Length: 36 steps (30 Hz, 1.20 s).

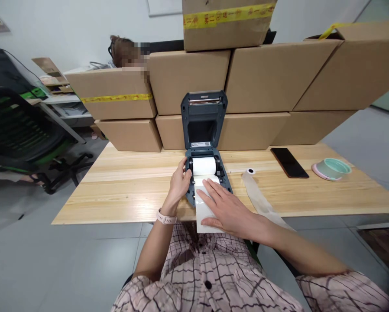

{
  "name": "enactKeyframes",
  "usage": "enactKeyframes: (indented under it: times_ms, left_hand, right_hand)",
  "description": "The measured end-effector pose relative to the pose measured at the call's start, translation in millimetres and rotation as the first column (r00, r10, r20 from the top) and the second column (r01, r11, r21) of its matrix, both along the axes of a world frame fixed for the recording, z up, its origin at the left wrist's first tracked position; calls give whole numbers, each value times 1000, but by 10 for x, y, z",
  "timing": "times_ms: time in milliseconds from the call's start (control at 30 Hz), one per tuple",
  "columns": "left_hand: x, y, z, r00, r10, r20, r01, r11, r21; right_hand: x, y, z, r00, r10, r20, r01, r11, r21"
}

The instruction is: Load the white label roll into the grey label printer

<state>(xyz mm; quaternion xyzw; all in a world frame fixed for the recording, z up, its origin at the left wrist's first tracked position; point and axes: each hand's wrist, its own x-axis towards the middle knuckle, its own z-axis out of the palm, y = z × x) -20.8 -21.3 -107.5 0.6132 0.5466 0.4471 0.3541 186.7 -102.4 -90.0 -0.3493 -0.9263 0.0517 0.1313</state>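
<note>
A dark grey label printer [226, 180] stands at the table's front edge, its lid [203, 119] tipped up and back. Inside lies a white label roll [204, 166]. From it a strip of labels [203, 219] runs toward me and hangs past the table edge. My right hand [223, 207] lies flat on the strip, fingers stretched out. My left hand [179, 181] touches the printer's left side by the roll; its fingers look extended, with the tips partly hidden against the housing.
Cardboard boxes [262, 78] are stacked along the table's back. Right of the printer, a loose paper roll [251, 172] trails its strip over the front edge. Farther right are a phone [289, 163] and a green bowl [334, 168]. An office chair [22, 138] stands left; another person [124, 50] is behind the boxes.
</note>
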Motion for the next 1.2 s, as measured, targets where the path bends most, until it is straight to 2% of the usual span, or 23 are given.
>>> enactKeyframes:
  times_ms: [200, 300, 367, 467, 500, 533, 567, 600, 633, 667, 700, 733, 767, 833, 867, 933, 1033, 1133, 1200]
  left_hand:
    - [9, -5, 41, 1000, 15, 20, -15, 1000, -24]
    - [48, -104, 84, 995, -10, 96, 16, 998, -56]
    - [90, -244, 95, 987, -27, 158, 41, 995, -86]
    - [155, -535, 69, 974, -37, 225, 65, 991, -118]
    - [173, -636, 53, 967, -43, 251, 76, 989, -125]
    - [186, -731, 36, 959, -41, 279, 80, 988, -130]
    - [196, -816, 20, 953, -36, 301, 82, 987, -141]
    - [202, -887, 6, 948, -24, 318, 78, 985, -156]
    - [203, -944, -7, 945, -9, 328, 70, 982, -175]
    - [200, -987, -17, 943, 5, 333, 64, 979, -195]
    - [194, -1017, -26, 942, 14, 336, 61, 976, -211]
    - [184, -1035, -34, 942, 15, 337, 63, 973, -221]
    - [171, -1045, -39, 942, 13, 336, 66, 972, -224]
    - [145, -1048, -43, 941, 5, 339, 75, 972, -224]
    - [133, -1047, -41, 938, 5, 347, 78, 971, -227]
    - [116, -1048, -26, 926, 17, 378, 81, 967, -242]
    - [103, -1069, 0, 904, 40, 426, 76, 964, -254]
    - [91, -1092, -13, 872, 14, 490, 115, 966, -231]
    - [89, -1076, -37, 836, 14, 549, 121, 970, -209]
  right_hand:
    - [-48, -22, -67, 1000, -24, -11, 24, 999, 28]
    - [-22, -54, -64, 1000, -20, -22, 20, 1000, -1]
    - [45, -64, 32, 1000, -6, -25, 4, 998, -64]
    - [239, 56, 380, 992, 85, -93, -103, 972, -210]
    - [314, 162, 537, 981, 92, -169, -129, 966, -223]
    - [383, 310, 699, 956, 40, -290, -101, 974, -201]
    - [438, 501, 855, 891, -66, -449, 7, 991, -132]
    - [475, 729, 996, 771, -157, -617, 161, 986, -50]
    - [491, 986, 1114, 646, -220, -731, 282, 959, -39]
    - [487, 1258, 1207, 558, -243, -793, 319, 946, -66]
    - [466, 1526, 1274, 506, -271, -819, 299, 946, -129]
    - [432, 1771, 1317, 503, -317, -804, 238, 945, -223]
    - [393, 1975, 1340, 535, -333, -777, 151, 942, -300]
    - [319, 2201, 1341, 587, -325, -742, 23, 922, -386]
    - [292, 2209, 1322, 595, -310, -741, -8, 921, -391]
    - [268, 2025, 1246, 577, -281, -767, -7, 937, -348]
    - [286, 1427, 1012, 590, -204, -781, 18, 971, -240]
    - [311, 808, 660, 716, -141, -683, 27, 984, -175]
    - [320, 528, 419, 801, -112, -588, 36, 990, -140]
